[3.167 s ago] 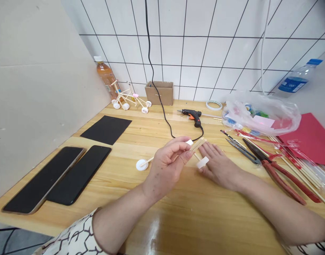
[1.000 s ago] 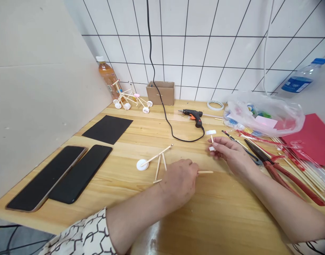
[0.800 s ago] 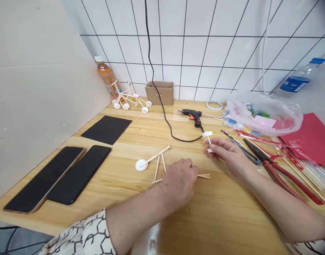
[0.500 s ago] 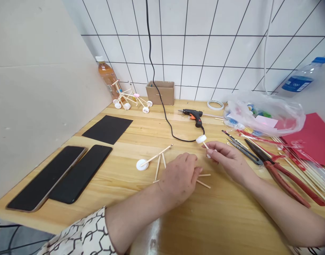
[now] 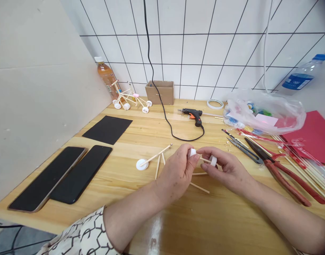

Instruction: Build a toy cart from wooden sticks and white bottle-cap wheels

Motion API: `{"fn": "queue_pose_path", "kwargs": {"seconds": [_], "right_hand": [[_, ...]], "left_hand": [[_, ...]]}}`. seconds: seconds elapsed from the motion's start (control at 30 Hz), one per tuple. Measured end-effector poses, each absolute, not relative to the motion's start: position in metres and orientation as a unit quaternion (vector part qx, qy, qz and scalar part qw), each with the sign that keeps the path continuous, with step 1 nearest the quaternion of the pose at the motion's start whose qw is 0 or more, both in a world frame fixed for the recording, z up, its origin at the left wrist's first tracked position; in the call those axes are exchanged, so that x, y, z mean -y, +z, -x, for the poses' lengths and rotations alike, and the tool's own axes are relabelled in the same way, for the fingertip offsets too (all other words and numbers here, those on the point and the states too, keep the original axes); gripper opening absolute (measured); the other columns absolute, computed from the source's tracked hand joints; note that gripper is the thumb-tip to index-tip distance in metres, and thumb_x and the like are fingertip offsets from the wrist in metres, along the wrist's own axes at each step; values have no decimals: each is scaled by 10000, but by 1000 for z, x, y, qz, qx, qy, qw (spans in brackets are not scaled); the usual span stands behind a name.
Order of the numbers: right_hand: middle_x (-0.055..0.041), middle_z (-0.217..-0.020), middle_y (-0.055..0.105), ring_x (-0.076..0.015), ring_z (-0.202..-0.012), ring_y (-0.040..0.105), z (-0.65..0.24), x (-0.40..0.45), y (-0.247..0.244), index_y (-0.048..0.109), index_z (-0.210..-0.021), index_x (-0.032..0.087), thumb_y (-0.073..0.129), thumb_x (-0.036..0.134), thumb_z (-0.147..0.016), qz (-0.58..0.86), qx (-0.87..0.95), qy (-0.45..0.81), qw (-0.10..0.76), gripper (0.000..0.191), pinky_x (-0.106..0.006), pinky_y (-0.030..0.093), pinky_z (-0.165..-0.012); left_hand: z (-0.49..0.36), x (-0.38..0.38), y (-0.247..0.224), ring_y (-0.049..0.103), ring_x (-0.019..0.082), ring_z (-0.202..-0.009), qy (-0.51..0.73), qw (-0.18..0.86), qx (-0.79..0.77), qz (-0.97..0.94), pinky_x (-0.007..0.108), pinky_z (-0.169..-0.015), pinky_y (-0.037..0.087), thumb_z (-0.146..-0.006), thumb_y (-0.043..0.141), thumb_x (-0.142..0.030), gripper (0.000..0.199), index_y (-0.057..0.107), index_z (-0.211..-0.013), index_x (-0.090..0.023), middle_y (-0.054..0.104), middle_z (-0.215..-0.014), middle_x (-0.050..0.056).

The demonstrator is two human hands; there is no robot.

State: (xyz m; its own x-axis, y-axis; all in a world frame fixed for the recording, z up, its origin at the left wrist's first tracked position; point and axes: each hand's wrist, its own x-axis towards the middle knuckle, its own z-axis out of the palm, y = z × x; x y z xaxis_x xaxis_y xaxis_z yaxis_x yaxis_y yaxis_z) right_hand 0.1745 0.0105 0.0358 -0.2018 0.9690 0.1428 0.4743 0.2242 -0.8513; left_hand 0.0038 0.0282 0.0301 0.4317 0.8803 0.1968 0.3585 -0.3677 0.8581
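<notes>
Between my hands is a short wooden stick [image 5: 204,160] with a white bottle cap at each end. My left hand [image 5: 176,168] pinches the left white cap [image 5: 192,152] between thumb and fingers. My right hand [image 5: 226,164] is closed round the other end, by the right white cap [image 5: 213,160]. Under and behind my left hand lies a frame of thin wooden sticks [image 5: 158,164], partly hidden, with a white cap wheel [image 5: 142,164] at its left end. Two stick ends [image 5: 201,187] stick out to the right below my hands.
A black glue gun [image 5: 193,115] lies behind my hands, its cable running up the wall. Red-handled pliers [image 5: 277,175], tweezers [image 5: 244,150] and loose sticks are at right, near a plastic bag [image 5: 286,122]. Two phones [image 5: 81,173] and black paper [image 5: 108,129] lie left; finished stick models [image 5: 127,95] stand behind.
My left hand has risen to the capped stick and now grips its left cap. The stick has turned from steep to nearly level, lower than before, and its second cap now shows by my right hand.
</notes>
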Motion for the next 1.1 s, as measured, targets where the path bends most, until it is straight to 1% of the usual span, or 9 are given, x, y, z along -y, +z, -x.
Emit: {"fn": "queue_pose_path", "kwargs": {"seconds": [0.1, 0.2, 0.3, 0.4, 0.53, 0.63, 0.97, 1.1], "right_hand": [[21, -663, 493, -115, -555, 448, -169, -9, 30, 504, -965, 198, 575, 417, -767, 568, 622, 363, 398, 304, -236, 385, -489], [41, -611, 441, -117, -531, 418, -167, -10, 23, 468, -955, 200, 540, 463, -789, 575, 617, 346, 411, 320, -238, 352, -469], [58, -572, 392, -116, -495, 379, -168, -8, 19, 460, -989, 199, 450, 449, -852, 577, 670, 279, 375, 285, -244, 320, -464], [60, -559, 392, -123, -484, 390, -168, -4, 19, 430, -1002, 200, 368, 421, -898, 577, 706, 226, 343, 253, -249, 320, -474], [57, -558, 411, -133, -474, 408, -167, 1, 21, 386, -980, 206, 304, 396, -921, 563, 733, 205, 322, 216, -253, 332, -474], [60, -547, 413, -133, -452, 400, -165, 1, 22, 368, -962, 210, 288, 384, -927, 559, 741, 203, 312, 195, -253, 324, -459], [57, -553, 411, -134, -471, 400, -166, -1, 23, 372, -904, 227, 285, 372, -932, 543, 744, 218, 323, 171, -254, 315, -470], [52, -567, 414, -134, -497, 407, -169, -2, 24, 389, -931, 222, 306, 387, -923, 545, 740, 231, 320, 186, -254, 336, -488]], "left_hand": [[-4, -28, 29, 469, 120, -658, 351, 394, -419, -738, 259, -604, 368, -929, 329, -379, 224, 426, -1004, -191, 515, -764, -8], [-4, -28, 29, 446, 114, -614, 356, 397, -426, -731, 253, -576, 361, -928, 330, -381, 217, 416, -985, -190, 493, -726, -19], [-4, -28, 30, 458, 120, -636, 354, 379, -427, -741, 253, -590, 365, -932, 319, -367, 217, 426, -988, -186, 505, -739, -10], [-5, -28, 31, 488, 138, -695, 347, 332, -423, -769, 268, -639, 378, -938, 298, -339, 234, 443, -1011, -171, 538, -783, 17], [-5, -28, 30, 497, 156, -720, 344, 276, -413, -797, 286, -670, 385, -937, 273, -295, 243, 458, -996, -149, 547, -796, 42], [-6, -29, 30, 496, 158, -723, 348, 262, -408, -803, 286, -671, 389, -936, 268, -284, 232, 460, -967, -158, 544, -798, 43], [-7, -29, 29, 473, 137, -669, 337, 320, -414, -783, 269, -636, 380, -941, 262, -298, 244, 466, -905, -168, 518, -734, 17], [-6, -30, 29, 491, 141, -698, 338, 348, -412, -771, 273, -658, 393, -943, 270, -317, 253, 475, -915, -172, 534, -755, 21]]}}
